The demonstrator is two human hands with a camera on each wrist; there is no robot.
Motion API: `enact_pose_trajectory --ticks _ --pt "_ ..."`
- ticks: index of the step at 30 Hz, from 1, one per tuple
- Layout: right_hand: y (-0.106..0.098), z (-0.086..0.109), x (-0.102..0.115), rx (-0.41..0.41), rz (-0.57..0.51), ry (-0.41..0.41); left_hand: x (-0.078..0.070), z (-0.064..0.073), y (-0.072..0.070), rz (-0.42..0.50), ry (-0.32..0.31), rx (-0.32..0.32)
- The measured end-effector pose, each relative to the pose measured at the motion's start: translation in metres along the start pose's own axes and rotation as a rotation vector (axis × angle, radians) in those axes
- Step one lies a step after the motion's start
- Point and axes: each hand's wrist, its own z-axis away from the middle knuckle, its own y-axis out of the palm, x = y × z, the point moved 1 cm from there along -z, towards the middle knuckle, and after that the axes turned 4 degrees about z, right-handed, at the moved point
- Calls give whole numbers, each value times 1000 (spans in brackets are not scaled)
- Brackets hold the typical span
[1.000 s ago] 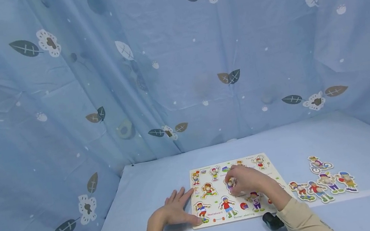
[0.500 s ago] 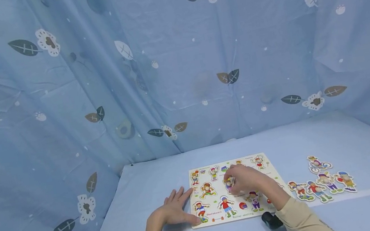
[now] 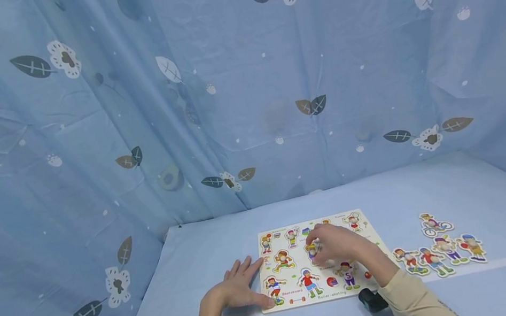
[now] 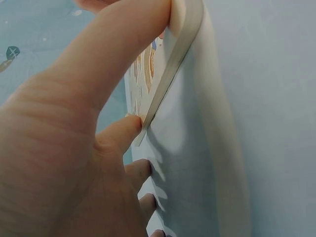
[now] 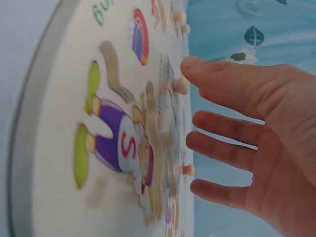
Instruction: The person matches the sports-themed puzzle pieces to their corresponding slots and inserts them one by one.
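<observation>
A white wooden puzzle board point(image 3: 300, 259) with sports figures lies on the table. My left hand point(image 3: 237, 289) is spread at its left edge, the thumb point(image 4: 123, 34) resting over the near corner and a fingertip against the side in the left wrist view. Over the middle of the board is my right hand point(image 3: 340, 243), beside a small figure piece point(image 3: 312, 252) in the middle row. In the right wrist view its fingers are spread and relaxed, with the thumb tip point(image 5: 190, 64) right at a round wooden knob point(image 5: 181, 86). The hand partly hides the board's right side.
Several loose figure pieces lie right of the board: a cyclist point(image 3: 432, 224) stands apart behind a cluster with a red-shirted figure point(image 3: 434, 257) and a blue-capped one point(image 3: 474, 245). A blue patterned curtain point(image 3: 245, 99) hangs behind the table.
My right fingers have loosened around the middle-row piece, and its yellow top shows more now. The left hand has stayed at the board's edge. The head view has shifted slightly.
</observation>
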Motion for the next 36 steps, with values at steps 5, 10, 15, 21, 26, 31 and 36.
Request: enact_pose_trajectory --ticks 5,10,15,21,26,31,36 --pt "-6 4 -8 -28 13 -13 3 1 1 7 -6 9" --pt "-15 8 -20 -42 17 12 5 2 0 15 -4 2" --pt "-25 12 -30 -71 1 13 8 1 0 19 7 -3" --pt "-37 18 -40 -110 -21 1 10 -1 3 21 16 -13" --pt "-46 25 -54 -124 -41 7 4 2 0 24 -3 9" --pt "-56 35 -73 -143 -62 43 4 0 1 34 3 2" --pt "-63 47 -91 -166 -41 62 4 -1 2 20 12 0"
